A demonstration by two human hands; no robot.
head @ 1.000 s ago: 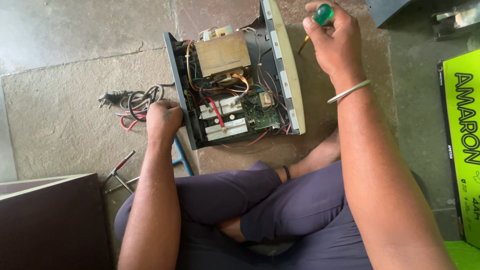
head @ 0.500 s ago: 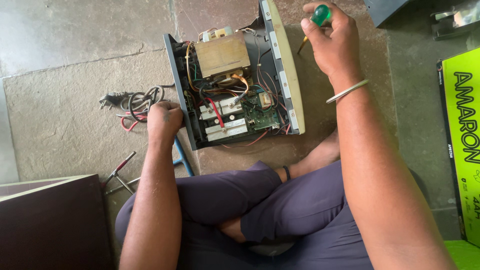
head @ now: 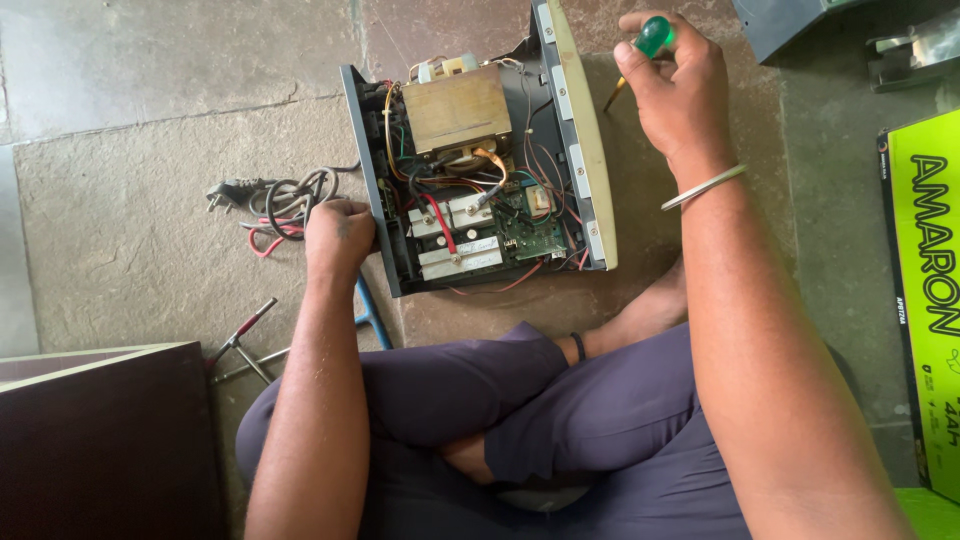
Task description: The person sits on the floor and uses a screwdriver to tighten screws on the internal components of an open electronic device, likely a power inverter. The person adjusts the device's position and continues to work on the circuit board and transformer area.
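While seated cross-legged on the stone floor [head: 130, 210], person has both hands up at an opened electrical unit [head: 480, 180]. R hand [head: 675, 85]: fingers curled tight round a green-handled screwdriver [head: 640, 50], handle top showing above the knuckles, shaft angled down-left w/ tip just beside the unit's cream front panel [head: 590, 150]; cannot tell if tip touches. Metal bangle [head: 705, 187] on R wrist. L hand [head: 338, 235]: closed in a loose fist against the unit's dark left wall, near its lower corner; whether it grips anything is hidden, so cannot tell.

Unit lies on the floor btwn the two hands, cover off, insides facing up. Inside: large transformer [head: 458, 110] w/ tan top in upper half; green circuit board [head: 525, 225] lower right; two pale blocks [head: 460, 235] lower left; red, black, yellow wires running btwn them.

Left of L hand: coil of grey + red cable [head: 290, 205] w/ a plug [head: 225, 192] at its end, on the floor, touching or nearly touching the hand. Below L forearm: blue-handled tool [head: 370, 312] partly hidden by the arm; red-tipped pliers-type tool [head: 240, 335] further left. Dark brown panel [head: 100, 440] at bottom-left corner. Far right, well apart from unit: bright green box [head: 925, 300]; grey casing [head: 790, 25] at top edge.
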